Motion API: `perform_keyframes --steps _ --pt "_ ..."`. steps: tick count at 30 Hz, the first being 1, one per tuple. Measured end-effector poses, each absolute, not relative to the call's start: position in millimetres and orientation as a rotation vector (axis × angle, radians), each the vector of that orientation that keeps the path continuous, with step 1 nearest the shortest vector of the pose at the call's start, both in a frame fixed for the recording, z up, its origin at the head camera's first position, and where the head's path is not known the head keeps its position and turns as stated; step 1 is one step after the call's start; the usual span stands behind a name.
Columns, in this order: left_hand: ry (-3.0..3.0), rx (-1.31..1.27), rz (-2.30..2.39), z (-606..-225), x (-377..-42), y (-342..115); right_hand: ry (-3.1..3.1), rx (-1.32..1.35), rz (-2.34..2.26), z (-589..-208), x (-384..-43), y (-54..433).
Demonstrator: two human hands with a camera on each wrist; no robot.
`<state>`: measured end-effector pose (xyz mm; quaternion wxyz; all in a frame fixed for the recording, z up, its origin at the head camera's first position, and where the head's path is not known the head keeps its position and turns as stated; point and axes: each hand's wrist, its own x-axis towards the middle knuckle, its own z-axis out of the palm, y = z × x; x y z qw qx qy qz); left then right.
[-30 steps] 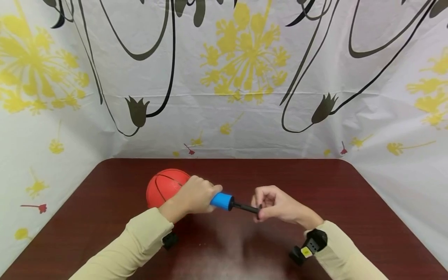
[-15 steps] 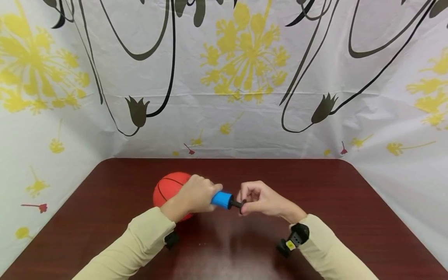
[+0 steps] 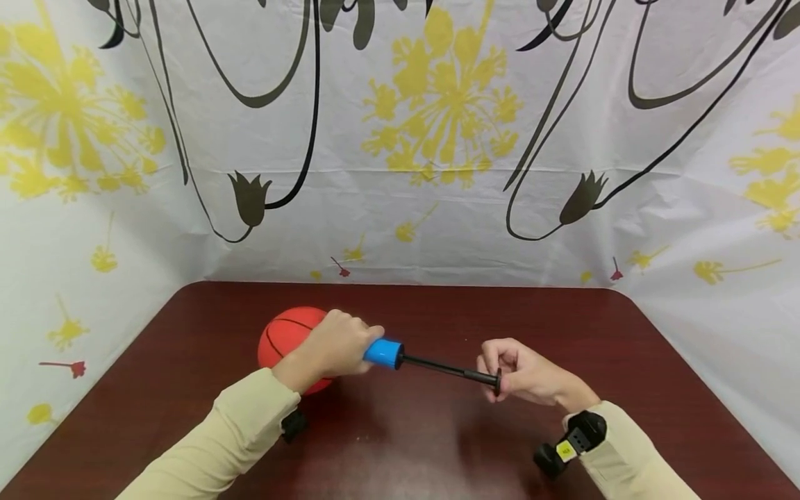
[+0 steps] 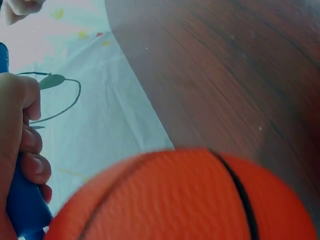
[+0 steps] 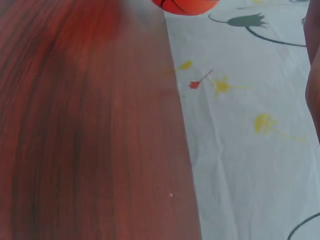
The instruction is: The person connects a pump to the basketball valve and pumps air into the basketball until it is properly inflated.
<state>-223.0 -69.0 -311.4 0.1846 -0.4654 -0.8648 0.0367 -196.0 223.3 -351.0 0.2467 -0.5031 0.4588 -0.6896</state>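
My left hand [image 3: 329,349] grips the blue barrel of a hand pump [image 3: 384,353], fingers wrapped round it. Out of the barrel's right end runs a long stretch of black rod [image 3: 446,367]. At the rod's tip, my right hand [image 3: 527,371] pinches the black handle between thumb and fingers. Behind the left hand is an orange-red basketball [image 3: 289,340] with black seams, partly covered by that hand. In the left wrist view the pump's blue lower end [image 4: 27,205] overlaps the ball's edge [image 4: 185,195]. Only a sliver of the right hand [image 5: 314,90] shows in the right wrist view.
Both hands are over a dark red-brown wooden table [image 3: 400,444]. A white cloth backdrop [image 3: 350,139] with yellow and grey flower prints stands behind and at both sides. Black wrist cameras [image 3: 565,444] hang below the forearms.
My right hand first pushed the handle left toward the barrel, then drew it back right, so more rod shows now. The ball shifted slightly right, then left again.
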Motion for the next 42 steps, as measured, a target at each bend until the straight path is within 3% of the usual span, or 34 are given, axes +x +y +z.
perform_keyframes --steps 10,22,33,42 --pt "-2.469 -1.329 0.196 -307 -220 -43 1.642 -1.204 -1.880 -344 -203 183" --pt "-2.443 -1.312 0.160 -311 -218 -60 1.313 -1.384 -1.880 -345 -187 235" --pt "-2.439 -1.296 0.134 -311 -213 -47 1.719 -1.289 -1.939 -347 -194 179" --pt "-2.404 -1.338 0.119 -310 -216 -54 1.457 -1.320 -1.953 -341 -181 210"
